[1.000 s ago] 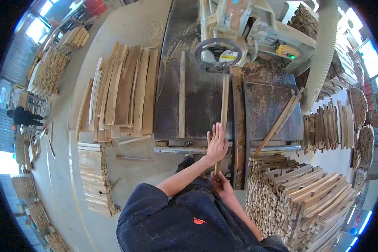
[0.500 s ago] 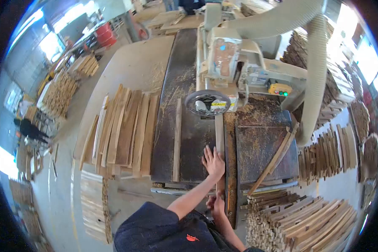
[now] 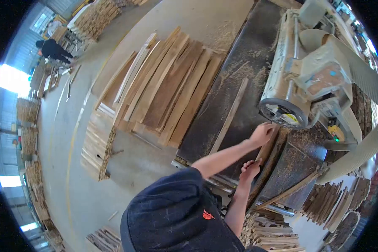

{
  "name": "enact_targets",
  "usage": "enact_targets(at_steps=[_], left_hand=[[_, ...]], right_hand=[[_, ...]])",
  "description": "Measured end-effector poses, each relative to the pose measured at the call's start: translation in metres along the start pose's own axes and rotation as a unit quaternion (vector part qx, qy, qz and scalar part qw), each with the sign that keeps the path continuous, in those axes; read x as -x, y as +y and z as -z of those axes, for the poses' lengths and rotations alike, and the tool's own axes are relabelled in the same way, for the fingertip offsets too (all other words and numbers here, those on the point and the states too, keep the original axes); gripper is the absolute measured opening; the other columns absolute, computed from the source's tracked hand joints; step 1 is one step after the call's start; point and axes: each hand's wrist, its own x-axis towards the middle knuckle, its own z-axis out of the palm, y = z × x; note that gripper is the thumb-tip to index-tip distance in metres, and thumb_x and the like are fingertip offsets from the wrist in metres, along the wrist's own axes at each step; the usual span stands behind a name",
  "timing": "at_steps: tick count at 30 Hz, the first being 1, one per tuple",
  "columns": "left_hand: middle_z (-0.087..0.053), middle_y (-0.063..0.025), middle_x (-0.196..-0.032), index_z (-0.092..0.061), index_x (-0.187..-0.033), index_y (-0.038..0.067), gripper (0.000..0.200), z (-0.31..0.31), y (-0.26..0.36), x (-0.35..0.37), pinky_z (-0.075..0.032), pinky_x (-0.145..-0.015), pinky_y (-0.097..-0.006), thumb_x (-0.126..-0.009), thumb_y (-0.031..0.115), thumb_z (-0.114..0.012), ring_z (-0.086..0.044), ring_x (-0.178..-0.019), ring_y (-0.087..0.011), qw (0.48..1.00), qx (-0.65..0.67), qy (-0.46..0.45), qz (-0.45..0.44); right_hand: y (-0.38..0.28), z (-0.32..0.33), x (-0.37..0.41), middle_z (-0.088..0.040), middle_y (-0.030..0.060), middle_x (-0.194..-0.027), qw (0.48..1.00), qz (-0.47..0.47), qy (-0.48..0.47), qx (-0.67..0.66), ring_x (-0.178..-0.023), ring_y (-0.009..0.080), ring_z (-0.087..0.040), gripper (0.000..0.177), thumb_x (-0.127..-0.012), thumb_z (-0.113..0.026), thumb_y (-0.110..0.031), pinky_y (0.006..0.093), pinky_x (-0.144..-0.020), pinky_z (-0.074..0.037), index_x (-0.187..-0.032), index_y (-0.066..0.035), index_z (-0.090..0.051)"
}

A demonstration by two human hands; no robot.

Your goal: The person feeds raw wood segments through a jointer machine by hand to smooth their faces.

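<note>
A narrow wooden strip (image 3: 264, 152) lies on the saw's dark metal table, along the rail below the machine head. My left hand (image 3: 262, 133) is at the strip's far part, close to the black handwheel (image 3: 284, 113), with its fingers bent together against the wood. Nearer my body, my right hand (image 3: 250, 169) has its fingers curled round the strip's near end. Part of the strip is hidden by my hands. Another thin strip (image 3: 229, 115) lies apart on the table, left of my hands.
Several boards (image 3: 172, 88) lie side by side to the left. The machine head (image 3: 319, 80) with its hose stands at the front right. A slanted wooden bar (image 3: 287, 190) crosses the right table. Wood stacks line the floor, and a person (image 3: 54, 50) stands far left.
My view has turned and tilted to the left. My left hand, flat with spread fingers before, now has its fingers bent together and sits nearer the handwheel. My right hand stays at the near end.
</note>
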Motion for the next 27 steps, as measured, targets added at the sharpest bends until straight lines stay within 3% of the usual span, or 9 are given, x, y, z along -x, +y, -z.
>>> enact_targets(at_steps=[1, 5, 9, 14, 19, 23, 24, 26, 27], left_hand=[[-0.066, -0.0211, -0.105, -0.067, -0.103, -0.001, 0.021, 0.031, 0.002, 0.002, -0.05, -0.087, -0.0392, -0.086, 0.013, -0.064, -0.063, -0.1, -0.0345, 0.988, 0.087, -0.128, -0.003], [-0.069, -0.0146, -0.1, -0.07, -0.096, 0.005, 0.018, 0.2, -0.004, 0.027, -0.049, -0.086, -0.0431, -0.079, 0.007, -0.067, -0.063, -0.097, -0.0341, 0.976, -0.147, 0.072, -0.145], [-0.043, -0.0212, -0.139, -0.051, -0.131, 0.004, 0.044, 0.322, -0.057, 0.091, -0.038, -0.101, -0.0514, -0.089, 0.017, -0.06, -0.045, -0.123, -0.0411, 0.908, -0.404, 0.103, 0.021], [-0.03, -0.0267, -0.145, -0.042, -0.14, 0.004, 0.055, 0.324, -0.067, 0.117, -0.035, -0.104, -0.0534, -0.087, 0.006, -0.055, -0.038, -0.128, -0.0444, 0.89, -0.455, 0.006, -0.023], [-0.052, -0.0214, -0.123, -0.034, -0.146, 0.003, 0.079, 0.337, -0.036, 0.099, -0.046, -0.092, -0.0402, -0.072, -0.004, -0.062, -0.054, -0.111, -0.0329, 0.973, -0.141, 0.13, 0.132], [-0.063, -0.0122, -0.108, -0.032, -0.146, -0.001, 0.086, 0.328, -0.012, 0.125, -0.05, -0.072, -0.0302, -0.071, 0.008, -0.073, -0.061, -0.087, -0.02, 0.951, 0.082, 0.092, 0.285], [-0.062, -0.0117, -0.106, -0.039, -0.141, 0.001, 0.072, 0.318, -0.031, 0.139, -0.052, -0.076, -0.0307, -0.075, 0.009, -0.067, -0.062, -0.091, -0.0209, 0.922, 0.226, 0.055, 0.308], [-0.061, -0.0098, -0.102, -0.047, -0.132, 0.003, 0.053, 0.29, -0.045, 0.17, -0.054, -0.077, -0.0328, -0.083, 0.013, -0.064, -0.064, -0.091, -0.0213, 0.73, 0.619, -0.013, 0.29], [-0.061, -0.0098, -0.102, -0.047, -0.132, 0.003, 0.053, 0.279, -0.022, 0.183, -0.054, -0.077, -0.0328, -0.083, 0.013, -0.064, -0.064, -0.091, -0.0213, 0.73, 0.617, -0.022, 0.292]], right_hand=[[-0.008, -0.003, -0.004, -0.041, -0.0017, -0.054, 1.0, -0.002, 0.006, 0.01, -0.042, 0.0115, -0.039, 0.049, -0.097, -0.043, -0.056, 0.0255, -0.034, -0.022, -0.071, -0.015, -0.045], [-0.039, -0.02, -0.027, -0.044, -0.0006, -0.059, 0.997, -0.017, -0.024, 0.068, -0.046, 0.0129, -0.042, 0.048, -0.099, -0.039, -0.055, 0.0271, -0.037, -0.025, -0.078, -0.013, -0.047], [-0.062, -0.045, -0.047, -0.048, -0.0004, -0.063, 0.992, -0.007, -0.032, 0.121, -0.05, 0.0125, -0.047, 0.048, -0.099, -0.038, -0.055, 0.0262, -0.038, -0.027, -0.08, -0.013, -0.05], [-0.082, -0.063, -0.083, -0.054, -0.0006, -0.067, 0.993, -0.029, -0.08, 0.077, -0.053, 0.0111, -0.05, 0.047, -0.099, -0.041, -0.055, 0.0254, -0.039, -0.029, -0.082, -0.013, -0.055], [-0.057, -0.063, -0.076, -0.063, 0.0018, -0.078, 0.981, 0.143, -0.118, 0.051, -0.06, 0.0102, -0.055, 0.036, -0.098, -0.053, -0.044, 0.0248, -0.048, -0.039, -0.091, -0.009, -0.059], [-0.011, -0.028, -0.013, -0.065, 0.0045, -0.079, 0.939, 0.248, -0.165, 0.173, -0.067, 0.0122, -0.06, 0.034, -0.098, -0.054, -0.037, 0.0256, -0.056, -0.044, -0.095, -0.004, -0.061], [0.002, -0.017, 0.003, -0.065, 0.0051, -0.08, 0.938, 0.236, -0.165, 0.194, -0.068, 0.0125, -0.061, 0.034, -0.098, -0.055, -0.037, 0.0268, -0.056, -0.045, -0.095, -0.004, -0.061], [0.034, 0.003, 0.025, -0.067, 0.0056, -0.083, 0.925, 0.214, -0.18, 0.259, -0.073, 0.0111, -0.064, 0.033, -0.097, -0.056, -0.036, 0.0267, -0.059, -0.048, -0.1, -0.004, -0.063], [0.048, 0.004, 0.041, -0.068, 0.0071, -0.084, 0.903, 0.218, -0.197, 0.312, -0.075, 0.0145, -0.066, 0.035, -0.096, -0.056, -0.039, 0.0284, -0.06, -0.049, -0.106, -0.005, -0.063]])
